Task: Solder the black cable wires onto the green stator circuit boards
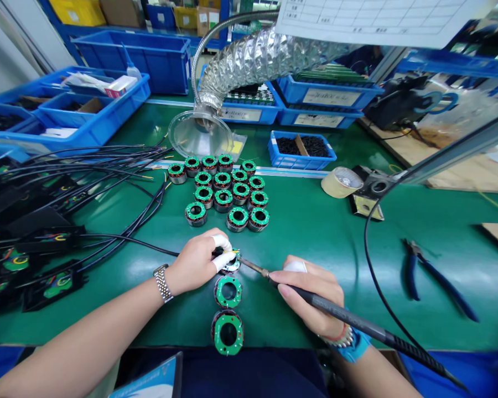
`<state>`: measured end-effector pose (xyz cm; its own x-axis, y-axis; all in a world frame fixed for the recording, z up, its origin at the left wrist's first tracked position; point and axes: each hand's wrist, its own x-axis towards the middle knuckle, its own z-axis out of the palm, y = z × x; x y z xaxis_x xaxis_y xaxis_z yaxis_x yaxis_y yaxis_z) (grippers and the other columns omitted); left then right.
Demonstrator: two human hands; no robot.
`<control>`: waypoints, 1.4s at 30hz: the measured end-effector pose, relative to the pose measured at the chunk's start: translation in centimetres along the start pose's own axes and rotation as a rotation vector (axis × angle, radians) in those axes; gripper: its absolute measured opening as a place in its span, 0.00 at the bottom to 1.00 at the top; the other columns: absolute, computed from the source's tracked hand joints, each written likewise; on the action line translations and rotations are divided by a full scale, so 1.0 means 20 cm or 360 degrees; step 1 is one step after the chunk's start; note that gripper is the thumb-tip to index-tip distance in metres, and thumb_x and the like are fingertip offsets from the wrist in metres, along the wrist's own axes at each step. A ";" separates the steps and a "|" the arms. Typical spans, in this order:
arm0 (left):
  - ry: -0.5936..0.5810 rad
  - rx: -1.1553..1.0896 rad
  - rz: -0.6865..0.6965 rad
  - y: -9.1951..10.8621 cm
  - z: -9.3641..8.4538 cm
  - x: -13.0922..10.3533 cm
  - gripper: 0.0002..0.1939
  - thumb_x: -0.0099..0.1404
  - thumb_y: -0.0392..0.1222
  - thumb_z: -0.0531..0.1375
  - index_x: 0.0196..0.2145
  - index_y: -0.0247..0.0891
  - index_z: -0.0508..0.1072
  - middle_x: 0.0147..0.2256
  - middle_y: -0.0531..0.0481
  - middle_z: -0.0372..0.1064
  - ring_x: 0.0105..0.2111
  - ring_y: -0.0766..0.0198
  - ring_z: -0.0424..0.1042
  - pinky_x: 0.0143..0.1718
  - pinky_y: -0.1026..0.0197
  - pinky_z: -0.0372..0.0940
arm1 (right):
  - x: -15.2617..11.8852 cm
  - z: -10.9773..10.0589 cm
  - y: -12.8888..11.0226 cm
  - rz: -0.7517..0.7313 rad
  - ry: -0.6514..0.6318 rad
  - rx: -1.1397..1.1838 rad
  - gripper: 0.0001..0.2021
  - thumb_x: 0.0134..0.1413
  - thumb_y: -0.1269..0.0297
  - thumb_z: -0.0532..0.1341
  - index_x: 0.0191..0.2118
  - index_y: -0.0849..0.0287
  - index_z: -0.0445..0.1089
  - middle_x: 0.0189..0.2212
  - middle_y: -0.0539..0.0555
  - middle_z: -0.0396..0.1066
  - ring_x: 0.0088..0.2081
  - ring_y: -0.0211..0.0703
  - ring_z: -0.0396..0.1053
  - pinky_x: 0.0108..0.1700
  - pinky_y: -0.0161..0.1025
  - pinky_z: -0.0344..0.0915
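My left hand, with white covers on two fingertips, pinches the end of a black cable over a ring-shaped stator. Thin coloured wires show at its fingertips. My right hand is wrapped round a soldering iron, whose tip is at the right edge of that stator, close to the wires. Nearer the front edge, two more stators with green boards lie in a line below it. Behind my hands stands a group of several similar stators.
Black cables with housings spread over the left side. A fume hood hangs behind the stators. A small blue bin, tape roll, iron stand and pliers are to the right.
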<state>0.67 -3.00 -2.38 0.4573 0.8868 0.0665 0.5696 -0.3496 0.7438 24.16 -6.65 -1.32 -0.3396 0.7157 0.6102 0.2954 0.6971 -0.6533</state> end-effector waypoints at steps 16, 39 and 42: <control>0.0010 -0.0042 0.0048 0.01 -0.01 0.01 0.03 0.61 0.36 0.57 0.30 0.36 0.70 0.33 0.49 0.68 0.31 0.66 0.66 0.33 0.63 0.62 | -0.03 0.09 0.05 0.0199 0.0189 -0.0098 0.12 0.55 0.70 0.59 0.46 0.54 0.67 0.32 0.52 0.75 0.32 0.40 0.74 0.35 0.36 0.71; 0.0031 0.0055 0.0152 0.07 -0.05 0.00 0.12 0.63 0.32 0.49 0.35 0.37 0.72 0.37 0.49 0.65 0.37 0.63 0.67 0.41 0.61 0.63 | 0.08 0.28 0.07 0.0326 -0.0233 -0.0014 0.21 0.49 0.70 0.64 0.49 0.55 0.59 0.42 0.54 0.69 0.43 0.43 0.70 0.47 0.41 0.67; -0.0133 0.0103 0.0149 0.08 -0.08 -0.02 0.12 0.60 0.29 0.49 0.35 0.37 0.71 0.38 0.49 0.63 0.35 0.65 0.66 0.37 0.62 0.63 | 0.08 0.28 0.08 0.0343 -0.0226 -0.0033 0.21 0.49 0.68 0.64 0.49 0.55 0.59 0.41 0.55 0.69 0.42 0.43 0.70 0.46 0.41 0.68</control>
<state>0.36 -3.37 -0.05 0.5645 0.8219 0.0762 0.5634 -0.4511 0.6922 19.02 -4.70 -3.91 -0.3884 0.8358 0.3881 0.3923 0.5311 -0.7511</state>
